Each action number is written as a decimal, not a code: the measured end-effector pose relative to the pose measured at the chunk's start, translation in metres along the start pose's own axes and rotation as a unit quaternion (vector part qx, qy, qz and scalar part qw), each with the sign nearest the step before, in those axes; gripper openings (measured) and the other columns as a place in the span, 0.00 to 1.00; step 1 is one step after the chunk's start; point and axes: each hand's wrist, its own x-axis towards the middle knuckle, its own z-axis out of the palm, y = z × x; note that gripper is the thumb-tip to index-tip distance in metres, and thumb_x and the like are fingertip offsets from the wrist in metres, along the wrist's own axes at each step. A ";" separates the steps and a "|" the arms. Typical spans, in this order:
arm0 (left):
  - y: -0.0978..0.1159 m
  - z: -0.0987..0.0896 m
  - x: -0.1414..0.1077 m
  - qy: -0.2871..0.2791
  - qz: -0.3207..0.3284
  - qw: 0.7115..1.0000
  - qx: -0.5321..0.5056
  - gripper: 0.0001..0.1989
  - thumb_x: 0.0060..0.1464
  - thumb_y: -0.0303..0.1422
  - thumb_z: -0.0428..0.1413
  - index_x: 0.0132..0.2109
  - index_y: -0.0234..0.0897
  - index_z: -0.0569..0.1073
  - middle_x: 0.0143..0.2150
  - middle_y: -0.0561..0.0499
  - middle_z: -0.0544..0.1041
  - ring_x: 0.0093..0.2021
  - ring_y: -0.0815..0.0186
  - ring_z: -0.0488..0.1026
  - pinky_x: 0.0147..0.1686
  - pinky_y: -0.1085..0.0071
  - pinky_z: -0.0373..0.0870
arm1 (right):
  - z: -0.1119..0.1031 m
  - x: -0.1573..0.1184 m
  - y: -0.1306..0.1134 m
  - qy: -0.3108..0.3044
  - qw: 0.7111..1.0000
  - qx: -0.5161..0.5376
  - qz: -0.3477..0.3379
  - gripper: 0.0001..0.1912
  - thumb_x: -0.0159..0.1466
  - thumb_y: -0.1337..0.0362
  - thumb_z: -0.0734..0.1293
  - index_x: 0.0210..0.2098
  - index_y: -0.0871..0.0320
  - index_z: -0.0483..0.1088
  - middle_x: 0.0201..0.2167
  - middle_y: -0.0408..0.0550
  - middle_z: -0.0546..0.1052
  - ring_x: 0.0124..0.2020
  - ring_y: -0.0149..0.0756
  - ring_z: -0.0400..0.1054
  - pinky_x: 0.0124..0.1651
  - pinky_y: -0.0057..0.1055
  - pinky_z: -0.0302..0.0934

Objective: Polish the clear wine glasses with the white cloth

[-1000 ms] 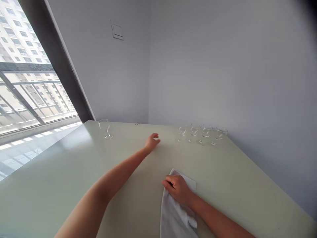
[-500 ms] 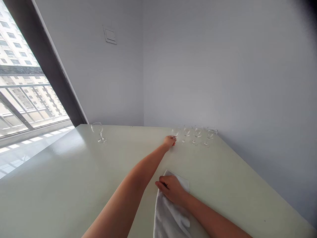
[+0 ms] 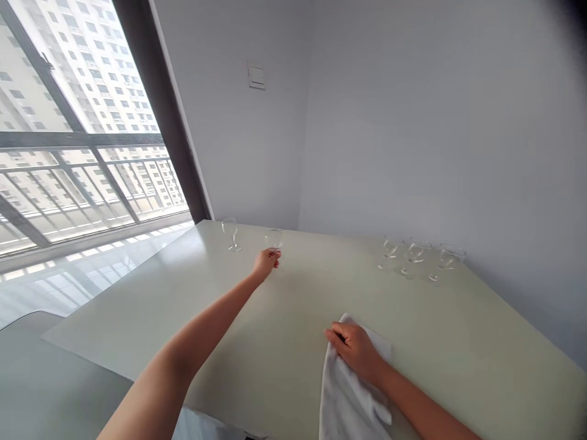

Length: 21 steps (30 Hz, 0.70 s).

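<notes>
Pale green counter [image 3: 458, 330], near to far: white towel [image 3: 351, 397] bunched under right hand [image 3: 355, 351], fingers curled, pressing down so it stays put. Left arm stretched out, left hand [image 3: 266, 263] pinched on the stem of upright wine glass [image 3: 274, 239] near far edge. Lone glass [image 3: 230, 234] just left; three glasses [image 3: 415, 253] well right, near wall [image 3: 458, 153].

The left arm [image 3: 197, 333] is bare, smooth and rounded, tapering steadily to a narrow wrist. The right forearm [image 3: 424, 406] is likewise bare, slim and tapered. The left hand [image 3: 266, 263] is small and bare, its fingertips too small to inspect in this view. The right hand [image 3: 355, 351] is bare, with smooth knuckles and slender fingers [image 3: 337, 333]; a small dark line among them cannot be resolved.
</notes>
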 end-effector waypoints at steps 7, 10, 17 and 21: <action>-0.022 -0.106 0.001 0.138 -0.022 0.990 0.011 0.10 0.38 0.34 0.57 0.31 0.34 0.72 0.24 0.54 0.70 0.20 0.74 0.65 0.24 0.74 0.67 | 0.004 0.000 0.001 0.003 1.000 -0.020 -0.005 0.20 0.63 0.56 0.53 0.18 0.56 0.46 0.15 0.37 0.53 0.19 0.27 0.46 0.24 0.28 0.42; -0.022 -0.126 0.007 0.169 -0.033 0.985 0.005 0.10 0.38 0.34 0.58 0.30 0.33 0.71 0.25 0.53 0.70 0.21 0.74 0.65 0.24 0.74 0.67 | 0.004 0.000 0.002 -0.003 1.000 -0.017 -0.001 0.20 0.63 0.55 0.53 0.18 0.56 0.45 0.15 0.37 0.52 0.19 0.27 0.45 0.24 0.28 0.42; -0.025 -0.148 0.018 0.180 -0.078 0.980 0.014 0.11 0.51 0.34 0.54 0.39 0.30 0.70 0.34 0.49 0.71 0.29 0.71 0.69 0.30 0.71 0.69 | 0.004 0.000 0.004 -0.005 1.000 -0.015 0.002 0.20 0.64 0.55 0.53 0.19 0.57 0.45 0.16 0.37 0.52 0.19 0.27 0.44 0.24 0.28 0.41; -0.033 -0.153 0.024 0.171 -0.094 0.981 0.017 0.14 0.56 0.36 0.50 0.45 0.31 0.67 0.41 0.48 0.71 0.37 0.68 0.70 0.35 0.67 0.70 | 0.003 0.000 0.004 -0.005 1.000 -0.011 0.004 0.20 0.64 0.55 0.53 0.19 0.57 0.44 0.16 0.37 0.51 0.19 0.27 0.44 0.24 0.28 0.41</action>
